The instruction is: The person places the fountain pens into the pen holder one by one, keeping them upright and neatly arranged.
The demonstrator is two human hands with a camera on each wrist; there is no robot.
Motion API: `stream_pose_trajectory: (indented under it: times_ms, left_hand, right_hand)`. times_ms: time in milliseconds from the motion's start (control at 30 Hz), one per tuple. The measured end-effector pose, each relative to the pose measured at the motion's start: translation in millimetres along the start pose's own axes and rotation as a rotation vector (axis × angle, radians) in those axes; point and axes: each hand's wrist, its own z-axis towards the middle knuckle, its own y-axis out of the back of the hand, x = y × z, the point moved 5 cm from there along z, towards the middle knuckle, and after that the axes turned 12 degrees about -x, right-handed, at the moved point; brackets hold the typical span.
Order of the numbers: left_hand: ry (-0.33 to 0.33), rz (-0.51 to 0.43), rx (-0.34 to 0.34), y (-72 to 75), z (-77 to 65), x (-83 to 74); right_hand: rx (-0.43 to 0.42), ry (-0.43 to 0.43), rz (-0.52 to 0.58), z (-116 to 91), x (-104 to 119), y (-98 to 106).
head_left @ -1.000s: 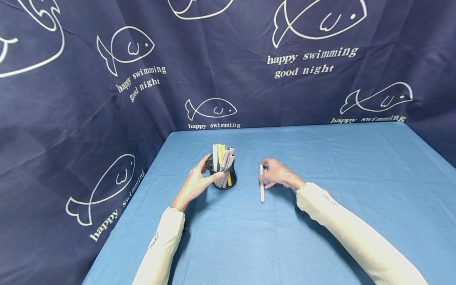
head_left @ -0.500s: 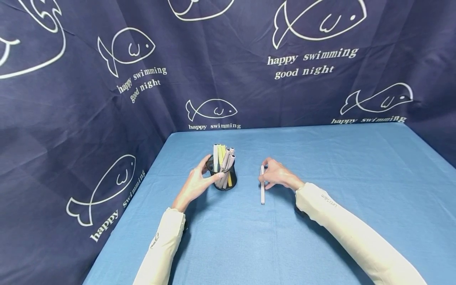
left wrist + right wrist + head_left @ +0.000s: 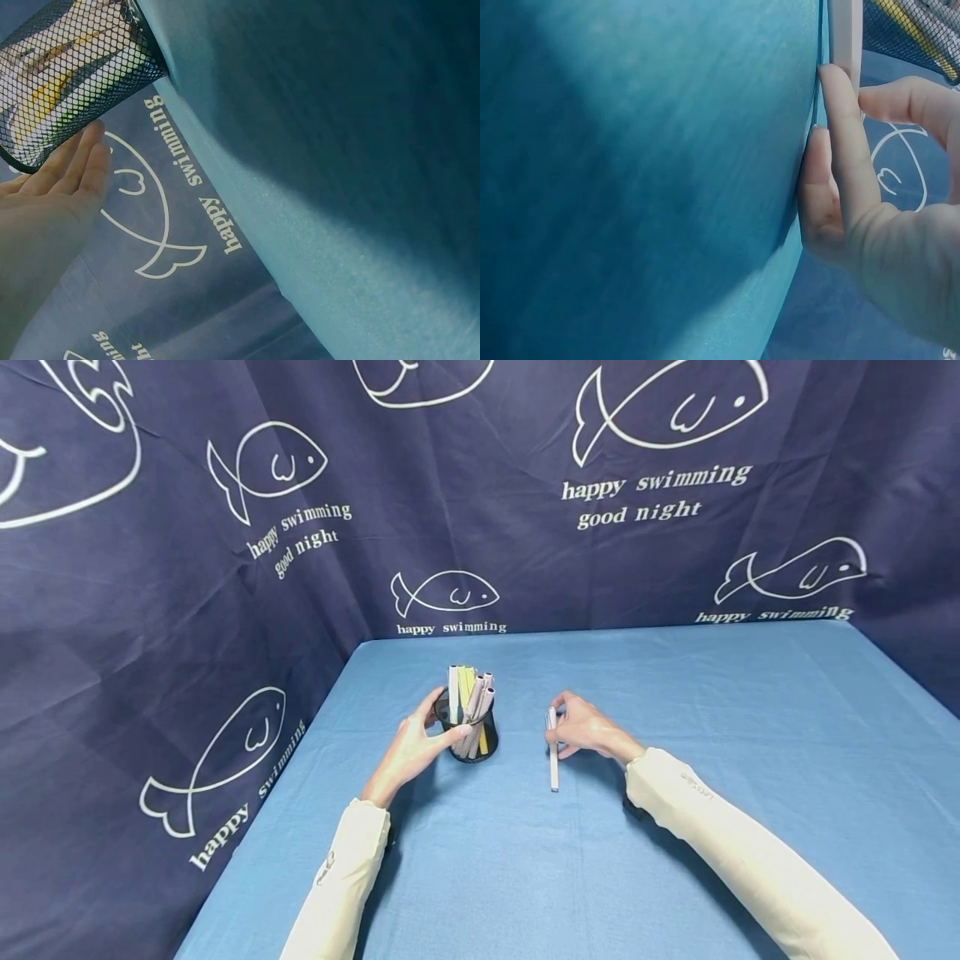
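A black mesh pen cup (image 3: 492, 733) stands upright on the table, left of the middle in the head view. Several markers (image 3: 477, 697), white, yellow and pale pinkish, poke out of its top. My left hand (image 3: 408, 747) holds this cup from the left, thumb across the near side and fingers behind the rim. In the left wrist view the mesh cup (image 3: 71, 82) shows yellow through its wall, above the fingers. To the right, my right hand (image 3: 588, 727) pinches a pale marker (image 3: 553, 768) between thumb and fingers. The right wrist view shows the marker (image 3: 846, 37) close to the cloth.
Blue cloth (image 3: 480, 877) covers the table. Behind it and on the left hangs a dark navy curtain (image 3: 525, 568) with white fish drawings and lettering. Bare blue cloth lies between the cup and the right hand.
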Motion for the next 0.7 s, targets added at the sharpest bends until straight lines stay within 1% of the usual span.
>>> stream_pose_trajectory:
  times_ms: [200, 467, 700]
  left_hand:
    - [-0.01, 0.0, 0.0, -0.2, 0.1, -0.9]
    - [-0.016, 0.0, -0.002, -0.1, 0.5, -1.0]
    - [-0.01, 0.008, -0.005, -0.2, 0.1, -0.1]
  right_hand:
    - [-0.002, 0.025, 0.027, -3, 2, 3]
    - [-0.02, 0.096, 0.132, -3, 5, 7]
    - [-0.067, 0.156, 0.179, -4, 6, 10]
